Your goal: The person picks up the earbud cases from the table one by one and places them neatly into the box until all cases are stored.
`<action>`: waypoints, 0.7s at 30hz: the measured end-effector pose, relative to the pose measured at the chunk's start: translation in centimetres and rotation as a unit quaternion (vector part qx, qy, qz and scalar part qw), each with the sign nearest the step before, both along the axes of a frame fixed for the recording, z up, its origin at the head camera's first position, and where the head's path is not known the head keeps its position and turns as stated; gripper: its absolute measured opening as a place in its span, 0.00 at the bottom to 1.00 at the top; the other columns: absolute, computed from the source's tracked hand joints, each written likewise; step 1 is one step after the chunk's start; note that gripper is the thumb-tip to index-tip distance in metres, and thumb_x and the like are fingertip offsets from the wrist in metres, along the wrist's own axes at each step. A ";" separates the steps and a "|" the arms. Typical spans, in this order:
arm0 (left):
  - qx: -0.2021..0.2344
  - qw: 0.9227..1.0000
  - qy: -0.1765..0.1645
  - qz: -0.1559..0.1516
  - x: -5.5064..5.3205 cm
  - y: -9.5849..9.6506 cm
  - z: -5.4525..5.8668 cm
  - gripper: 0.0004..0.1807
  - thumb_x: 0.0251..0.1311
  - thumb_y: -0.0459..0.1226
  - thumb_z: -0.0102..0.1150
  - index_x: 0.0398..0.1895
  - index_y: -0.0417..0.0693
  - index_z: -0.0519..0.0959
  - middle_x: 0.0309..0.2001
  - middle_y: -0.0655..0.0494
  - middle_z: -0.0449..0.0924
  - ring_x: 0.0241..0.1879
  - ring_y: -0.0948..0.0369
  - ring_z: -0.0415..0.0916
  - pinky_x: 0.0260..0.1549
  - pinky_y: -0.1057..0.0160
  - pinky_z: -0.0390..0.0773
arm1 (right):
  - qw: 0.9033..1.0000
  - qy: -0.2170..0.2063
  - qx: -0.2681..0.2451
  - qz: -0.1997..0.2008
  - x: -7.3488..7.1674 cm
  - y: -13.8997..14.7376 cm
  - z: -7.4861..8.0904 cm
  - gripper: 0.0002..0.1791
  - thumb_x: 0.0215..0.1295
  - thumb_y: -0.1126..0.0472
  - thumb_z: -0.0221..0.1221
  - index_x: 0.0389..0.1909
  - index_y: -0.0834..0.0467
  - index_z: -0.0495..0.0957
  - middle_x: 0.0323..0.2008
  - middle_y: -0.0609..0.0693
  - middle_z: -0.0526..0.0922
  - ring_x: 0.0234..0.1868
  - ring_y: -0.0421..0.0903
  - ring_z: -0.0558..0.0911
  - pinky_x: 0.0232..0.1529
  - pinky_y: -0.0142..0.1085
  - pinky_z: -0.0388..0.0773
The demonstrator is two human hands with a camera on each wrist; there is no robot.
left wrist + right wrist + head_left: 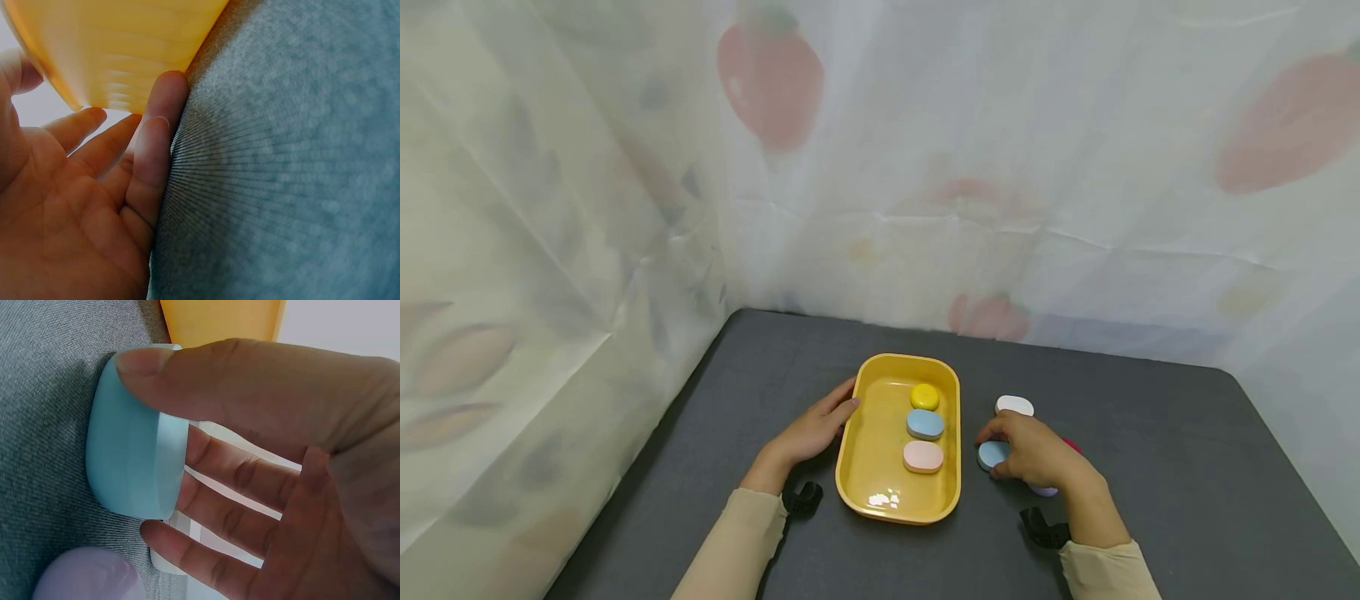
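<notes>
While the right grip pinches a smooth blue block between thumb and fingers, right of a glossy, round-cornered yellow tray, the left grip rests fairly straight fingers against that tray's wall. Inside lie a yellow disc, a blue oval and a pink oval; the grey counter looks finely textured.
</notes>
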State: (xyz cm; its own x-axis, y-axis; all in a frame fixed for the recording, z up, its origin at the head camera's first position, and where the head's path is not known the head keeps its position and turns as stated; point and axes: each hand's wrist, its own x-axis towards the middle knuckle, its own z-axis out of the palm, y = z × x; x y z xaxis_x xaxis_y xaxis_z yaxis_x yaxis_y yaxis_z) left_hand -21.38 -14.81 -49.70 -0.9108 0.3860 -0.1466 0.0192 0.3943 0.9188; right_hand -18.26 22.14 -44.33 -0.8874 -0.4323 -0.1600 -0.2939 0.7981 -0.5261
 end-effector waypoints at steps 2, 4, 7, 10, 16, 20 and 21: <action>-0.001 1.000 0.000 0.000 0.0 0.0 0.0 0.32 0.80 0.60 0.41 0.82 0.76 0.52 0.81 0.60 0.57 0.72 0.54 0.69 0.61 0.50 0.79 | 1.000 0.002 0.001 0.002 0.0 0.0 0.0 0.23 0.46 0.65 0.80 0.45 0.51 0.87 0.44 0.44 0.87 0.43 0.42 0.81 0.46 0.41 0.80; -0.001 1.000 0.000 0.000 0.0 0.0 -0.1 0.32 0.80 0.60 0.41 0.82 0.76 0.52 0.81 0.60 0.57 0.72 0.54 0.69 0.61 0.50 0.79 | 1.000 0.006 0.002 0.003 0.0 0.0 0.0 0.22 0.47 0.65 0.80 0.45 0.51 0.87 0.43 0.44 0.87 0.43 0.42 0.81 0.46 0.41 0.80; -0.001 1.000 0.000 0.000 0.0 0.0 -0.1 0.32 0.79 0.60 0.42 0.82 0.76 0.52 0.81 0.61 0.57 0.72 0.54 0.69 0.61 0.50 0.79 | 1.000 0.019 0.002 0.010 0.0 0.0 0.0 0.20 0.50 0.63 0.79 0.46 0.52 0.87 0.43 0.43 0.85 0.43 0.42 0.80 0.46 0.40 0.79; -0.002 1.000 -0.001 -0.001 0.0 0.0 -0.1 0.32 0.79 0.61 0.41 0.82 0.77 0.51 0.81 0.61 0.57 0.71 0.54 0.70 0.61 0.51 0.79 | 0.999 0.038 0.001 0.016 0.0 0.0 0.0 0.19 0.52 0.62 0.78 0.46 0.52 0.87 0.42 0.42 0.82 0.42 0.41 0.79 0.46 0.39 0.78; -0.001 1.000 -0.001 -0.003 0.0 0.0 -0.1 0.32 0.80 0.60 0.41 0.83 0.76 0.51 0.81 0.60 0.57 0.70 0.54 0.71 0.61 0.51 0.79 | 0.995 0.089 -0.007 0.037 -0.1 0.2 0.0 0.18 0.57 0.58 0.76 0.48 0.53 0.87 0.40 0.41 0.79 0.40 0.39 0.77 0.43 0.36 0.77; 0.001 1.000 -0.001 -0.003 -0.1 0.0 0.0 0.32 0.80 0.60 0.41 0.83 0.75 0.51 0.81 0.60 0.57 0.70 0.54 0.72 0.61 0.51 0.79 | 0.994 0.108 -0.011 0.034 -0.2 0.2 0.0 0.18 0.61 0.57 0.74 0.52 0.54 0.87 0.43 0.42 0.80 0.41 0.38 0.78 0.43 0.36 0.78; 0.001 1.000 -0.001 -0.002 -0.1 0.0 0.0 0.32 0.80 0.60 0.41 0.83 0.75 0.51 0.81 0.60 0.57 0.70 0.54 0.72 0.61 0.51 0.79 | 0.993 0.111 -0.010 0.031 -0.2 0.1 0.0 0.19 0.62 0.56 0.74 0.53 0.54 0.86 0.44 0.42 0.81 0.41 0.39 0.78 0.44 0.36 0.78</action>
